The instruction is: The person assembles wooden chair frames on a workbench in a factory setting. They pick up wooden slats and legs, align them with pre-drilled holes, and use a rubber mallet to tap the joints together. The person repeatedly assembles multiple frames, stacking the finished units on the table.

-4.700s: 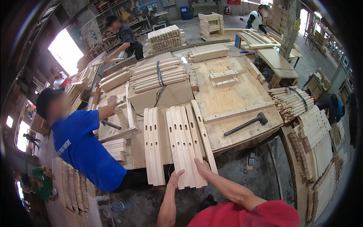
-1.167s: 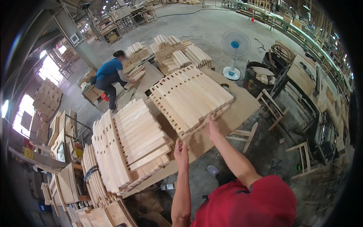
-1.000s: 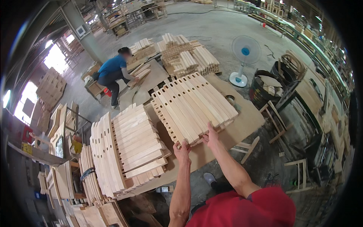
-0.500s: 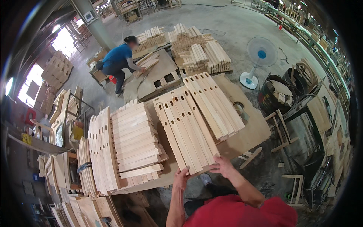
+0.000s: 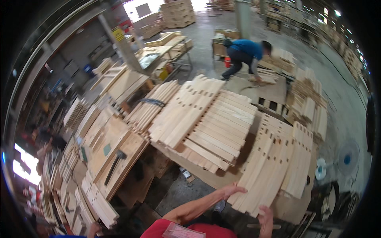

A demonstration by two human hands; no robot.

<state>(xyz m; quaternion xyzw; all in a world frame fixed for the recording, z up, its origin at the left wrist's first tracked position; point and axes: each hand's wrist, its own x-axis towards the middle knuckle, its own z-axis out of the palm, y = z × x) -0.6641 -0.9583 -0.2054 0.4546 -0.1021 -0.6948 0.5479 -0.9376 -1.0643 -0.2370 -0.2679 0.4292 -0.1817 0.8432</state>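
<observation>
A row of pale wooden slats with oval slots near their far ends (image 5: pixel 260 170) lies on the brown board in front of me, to the right. My left hand (image 5: pixel 233 190) grips its near left corner, fingers against the outer slat. At the near right corner my right hand (image 5: pixel 266 217) is bent round the slat ends. A second row of slotted slats (image 5: pixel 298 160) lies just right of this one. To the left sit a pile of plain slats (image 5: pixel 222 127) and more slotted slats (image 5: pixel 186 113).
A person in blue (image 5: pixel 245 49) bends over slats at the back. A hammer (image 5: pixel 115 166) rests on a wooden panel at left. Another person's hand (image 5: pixel 93 229) shows at the lower left edge. A standing fan (image 5: pixel 348 158) is at right. Strapped slats (image 5: pixel 152 104) lie beyond the hammer.
The view has swung left, so the piles appear farther right and the panel with the hammer has come into sight. Both my hands are still at the near end of the same slats.
</observation>
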